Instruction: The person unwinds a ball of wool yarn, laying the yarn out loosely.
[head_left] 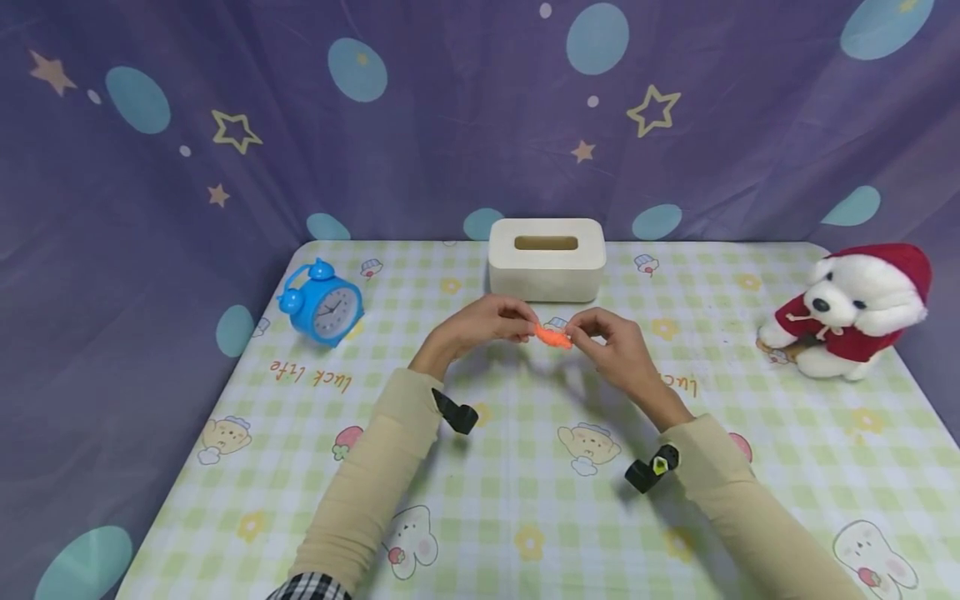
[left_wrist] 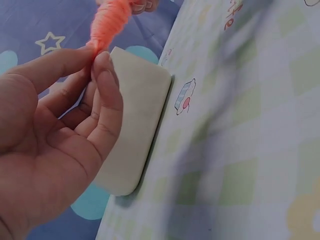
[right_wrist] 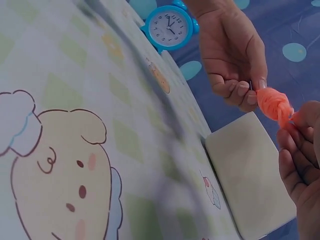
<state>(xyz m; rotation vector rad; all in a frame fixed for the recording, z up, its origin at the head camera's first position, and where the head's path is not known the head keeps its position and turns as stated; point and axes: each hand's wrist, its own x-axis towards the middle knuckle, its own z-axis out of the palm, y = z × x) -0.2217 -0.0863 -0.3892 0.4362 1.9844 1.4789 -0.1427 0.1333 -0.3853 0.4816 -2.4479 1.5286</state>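
Observation:
A small bright-orange bundle of wound string (head_left: 553, 336) is stretched between both hands, above the table and in front of the tissue box. My left hand (head_left: 483, 323) pinches one end of it between thumb and fingertips. At the opposite end, my right hand (head_left: 618, 350) pinches it with thumb and index finger. Seen from the left wrist, the bundle (left_wrist: 111, 20) has closely wrapped strands and narrows at the pinched tip. In the right wrist view, loops of the orange string (right_wrist: 274, 104) bulge in the middle between the two hands.
A cream tissue box (head_left: 546, 275) stands at the table's back edge, just beyond the hands. At the left is a blue alarm clock (head_left: 330, 308); at the right sits a white plush dog (head_left: 843, 308) in red clothes. A patterned cloth (head_left: 510, 483) covers the table.

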